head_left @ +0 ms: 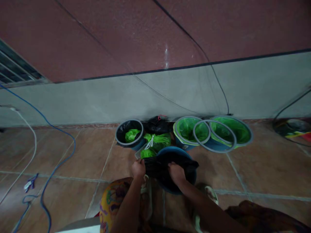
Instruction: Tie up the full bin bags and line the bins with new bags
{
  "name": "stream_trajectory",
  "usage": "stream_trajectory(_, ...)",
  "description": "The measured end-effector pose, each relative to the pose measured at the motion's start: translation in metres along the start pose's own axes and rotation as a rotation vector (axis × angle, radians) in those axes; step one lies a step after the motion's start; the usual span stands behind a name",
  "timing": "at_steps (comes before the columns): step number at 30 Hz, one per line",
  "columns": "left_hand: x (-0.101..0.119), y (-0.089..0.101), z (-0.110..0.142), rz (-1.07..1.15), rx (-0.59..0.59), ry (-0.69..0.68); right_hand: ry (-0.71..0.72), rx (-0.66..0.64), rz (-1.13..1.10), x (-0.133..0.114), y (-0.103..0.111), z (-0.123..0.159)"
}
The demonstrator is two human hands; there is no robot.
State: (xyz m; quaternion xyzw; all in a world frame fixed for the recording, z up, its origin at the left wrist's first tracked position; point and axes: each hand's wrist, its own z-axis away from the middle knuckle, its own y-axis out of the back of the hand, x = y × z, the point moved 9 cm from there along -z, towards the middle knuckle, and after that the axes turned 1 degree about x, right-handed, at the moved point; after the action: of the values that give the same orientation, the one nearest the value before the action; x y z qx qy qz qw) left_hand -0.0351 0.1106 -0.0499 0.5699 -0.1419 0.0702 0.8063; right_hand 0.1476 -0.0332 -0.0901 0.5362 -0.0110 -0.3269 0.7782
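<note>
A black plastic bin bag (154,166) is stretched over a blue bin (173,149) that stands on the floor between my feet. My left hand (139,168) is closed on the bag's left end, just outside the bin. Over the bin's mouth, my right hand (177,173) grips the bag near its middle, its fingertips partly hidden in the plastic. The bag's right end hangs across the bin's far right rim. Just behind the bin lies a tied green bag (159,139) with white strings.
Along the wall stand a bin with a black liner (129,124) and two green-lined bins (187,127) (239,129). A loose grey ring (233,142) leans across them. A black tied bag (157,125) lies between. A blue cable (62,129) crosses the floor at left.
</note>
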Motion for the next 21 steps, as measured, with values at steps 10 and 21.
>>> stream_trajectory(10, 0.009, 0.001, 0.009, -0.038, -0.024, -0.035, 0.070, 0.163, -0.593, 0.041, 0.055, 0.001)
stream_trajectory(21, 0.018, 0.009, 0.018, -0.077, -0.060, -0.059, 0.027, 0.092, -0.159, 0.035, 0.073, 0.010)
